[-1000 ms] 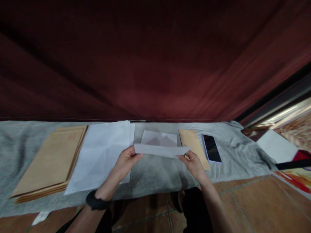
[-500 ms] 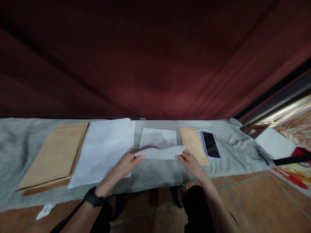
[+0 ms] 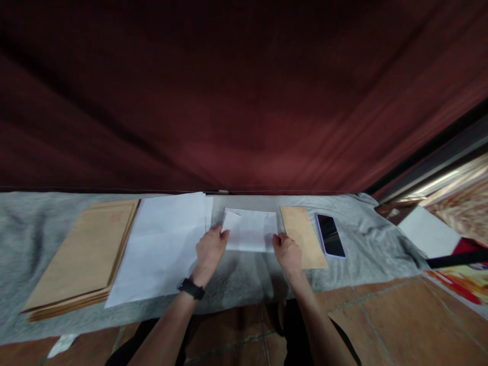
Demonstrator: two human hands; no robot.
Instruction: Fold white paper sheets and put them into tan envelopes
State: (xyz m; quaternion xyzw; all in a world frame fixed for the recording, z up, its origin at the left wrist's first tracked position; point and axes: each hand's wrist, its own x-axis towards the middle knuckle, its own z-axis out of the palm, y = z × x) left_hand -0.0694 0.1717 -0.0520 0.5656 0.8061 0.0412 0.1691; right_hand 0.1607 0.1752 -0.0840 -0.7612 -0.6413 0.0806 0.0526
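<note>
A folded white sheet of paper (image 3: 251, 234) lies low over the grey cloth, in front of me. My left hand (image 3: 210, 250) pinches its left edge, and my right hand (image 3: 288, 252) grips the right edge, thumbs on top. The white paper seen under it earlier is now mostly hidden, and I cannot tell the two apart clearly. Just right of my right hand lies a single brown envelope (image 3: 305, 241). A stack of large white paper (image 3: 160, 244) is to the left of my left hand.
Several large brown envelopes (image 3: 84, 249) are piled at the far left. A phone (image 3: 330, 235) with a lilac case lies right of the small envelope. Behind the grey cloth (image 3: 236, 284) hangs a dark red curtain (image 3: 244, 101). A white scrap (image 3: 63, 344) rests on the tiled floor.
Both hands have brought the folded sheet down and away from me, onto the spot where the other white paper lay. It now looks flatter and shows more of its face.
</note>
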